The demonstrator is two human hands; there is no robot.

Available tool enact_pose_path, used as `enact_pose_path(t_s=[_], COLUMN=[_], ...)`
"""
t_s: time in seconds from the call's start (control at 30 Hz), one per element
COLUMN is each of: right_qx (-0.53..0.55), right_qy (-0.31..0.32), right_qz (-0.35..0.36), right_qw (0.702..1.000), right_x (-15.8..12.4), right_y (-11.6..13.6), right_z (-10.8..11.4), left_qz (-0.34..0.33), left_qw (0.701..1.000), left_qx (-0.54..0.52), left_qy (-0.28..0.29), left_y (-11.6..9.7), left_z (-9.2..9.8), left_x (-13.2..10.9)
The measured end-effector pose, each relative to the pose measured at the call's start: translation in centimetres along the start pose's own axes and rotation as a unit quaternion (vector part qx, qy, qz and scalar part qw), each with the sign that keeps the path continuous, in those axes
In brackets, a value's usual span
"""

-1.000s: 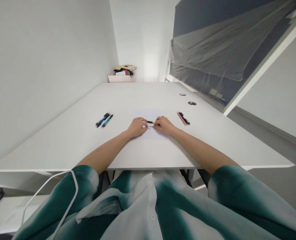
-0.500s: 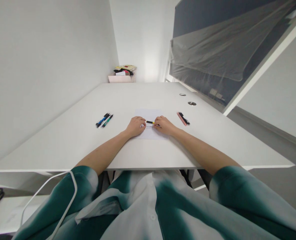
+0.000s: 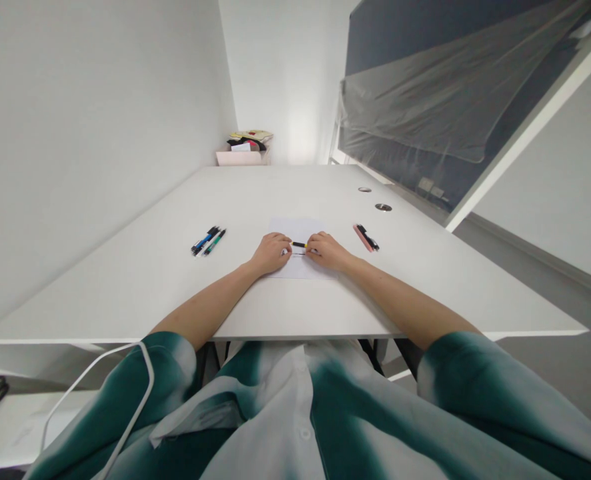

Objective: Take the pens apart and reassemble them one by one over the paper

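black with some yellow, one slim pen-like piece [image 3: 300,245] sits in the gap between my left hand [image 3: 272,252] and right hand [image 3: 327,251], over one white sheet of paper [image 3: 302,269] that i partly cover. my fingers are curled on both sides, thumbs close in, with little gap; i cannot tell whether either set truly grips the piece or only touches its ends. they face each other, i suppose, to steady something small from both sides. one thin dark line [image 3: 299,254] shows just nearer me than the piece, between the thumbs; whether it is a loose part or a mark is unclear. well out to the left of my left fingers lies one bunch of pens [image 3: 206,240], at least three, one teal; right of my right fingers, one pink strip [image 3: 362,237] beside at least one black pen [image 3: 370,239], both groups probably set aside to leave my fingers room
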State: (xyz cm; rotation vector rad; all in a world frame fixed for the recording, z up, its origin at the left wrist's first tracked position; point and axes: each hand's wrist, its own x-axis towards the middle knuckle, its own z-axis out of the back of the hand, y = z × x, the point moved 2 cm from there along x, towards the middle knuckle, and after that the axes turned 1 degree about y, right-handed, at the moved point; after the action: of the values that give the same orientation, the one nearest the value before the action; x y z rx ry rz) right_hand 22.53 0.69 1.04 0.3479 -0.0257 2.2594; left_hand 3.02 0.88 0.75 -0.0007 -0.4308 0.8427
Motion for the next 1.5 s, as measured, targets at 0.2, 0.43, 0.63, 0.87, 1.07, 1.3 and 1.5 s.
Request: enact_pose_path(t_s=[0.2, 0.43, 0.63, 0.87, 1.07, 1.3, 1.5], right_qx=[-0.001, 0.003, 0.035, 0.098, 0.143, 0.150, 0.141], right_qy=[-0.003, 0.000, 0.009, -0.036, -0.081, -0.089, -0.079], right_qz=[-0.002, 0.010, -0.046, -0.045, -0.008, -0.009, -0.019], right_qw=[1.000, 1.000, 0.998, 0.994, 0.986, 0.985, 0.987], right_x=[-0.1, 0.1, 0.0, -0.2, -0.1, 0.1, 0.0], right_y=[0.0, 0.4, 1.1, 1.0, 0.4, 0.4, 0.0], right_z=[0.1, 0.1, 0.3, -0.3, -0.8, -0.8, -0.8], left_qz=[0.001, -0.019, -0.020, -0.034, -0.026, -0.020, 0.032], left_qw=[1.000, 1.000, 0.999, 0.997, 0.998, 0.998, 0.999], left_qx=[-0.001, -0.014, -0.020, -0.033, -0.035, -0.031, 0.000], left_qy=[-0.004, -0.012, -0.028, -0.054, -0.050, -0.050, -0.029], left_y=[0.3, -0.1, -0.2, -0.5, -0.8, -0.7, 0.0], left_z=[-0.2, -0.2, -0.3, 0.1, 0.3, 0.4, 0.7], left_x=[0.0, 0.0, 0.1, 0.1, 0.0, -0.1, -0.4])
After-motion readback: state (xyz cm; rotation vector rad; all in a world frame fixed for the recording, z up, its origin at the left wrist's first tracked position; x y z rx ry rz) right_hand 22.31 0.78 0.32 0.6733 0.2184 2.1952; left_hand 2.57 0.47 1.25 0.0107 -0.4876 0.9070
